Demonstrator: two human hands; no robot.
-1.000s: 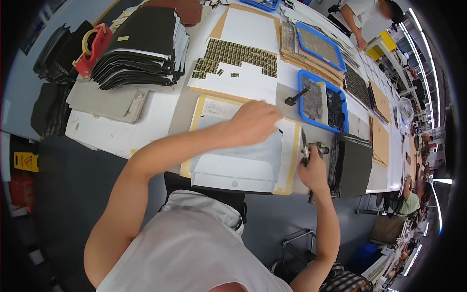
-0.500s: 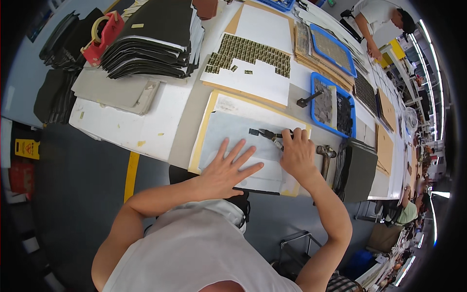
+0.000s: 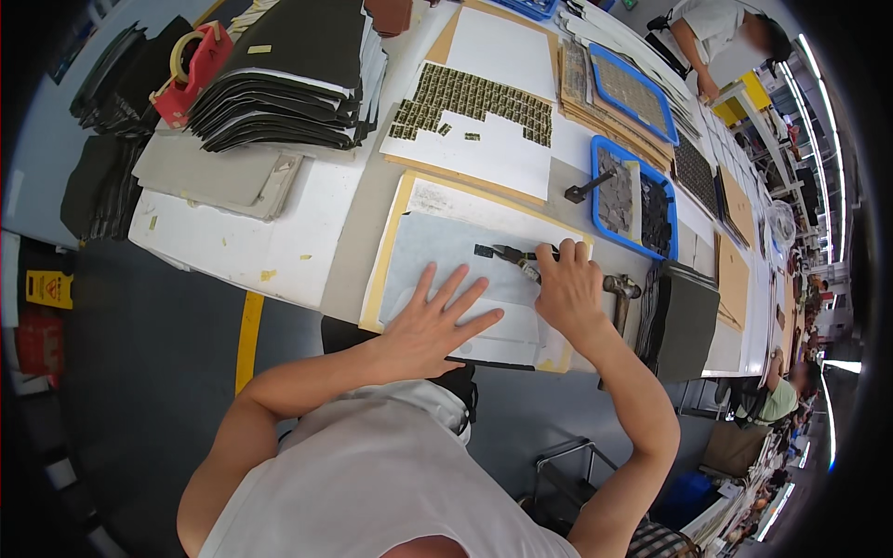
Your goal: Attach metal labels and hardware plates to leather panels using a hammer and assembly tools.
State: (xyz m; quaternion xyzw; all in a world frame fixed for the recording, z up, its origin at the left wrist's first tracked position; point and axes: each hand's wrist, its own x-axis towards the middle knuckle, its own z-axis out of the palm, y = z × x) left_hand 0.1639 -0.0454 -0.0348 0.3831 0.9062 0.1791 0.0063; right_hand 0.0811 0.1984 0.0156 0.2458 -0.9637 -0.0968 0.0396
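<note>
On my feed I've got a white-and-grey counter (image 3: pixel 321 228): yellow-taped board (image 3: pixel 446 194) at its near edge, hammer (image 3: pixel 622 286) and dark panel stack (image 3: pixel 690 321) right of it. Blue divided tray (image 3: pixel 596 209) sits beyond the hammer, grey boards (image 3: pixel 209 175) at left.

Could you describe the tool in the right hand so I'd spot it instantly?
On the white worktable, find the pale bluish sheet at the near edge, beneath the spread left hand. There, the right hand grips a pliers-like tool, its tip by a small black piece. Its two handles set it apart from the one-handled hammer lying to its right.
</note>
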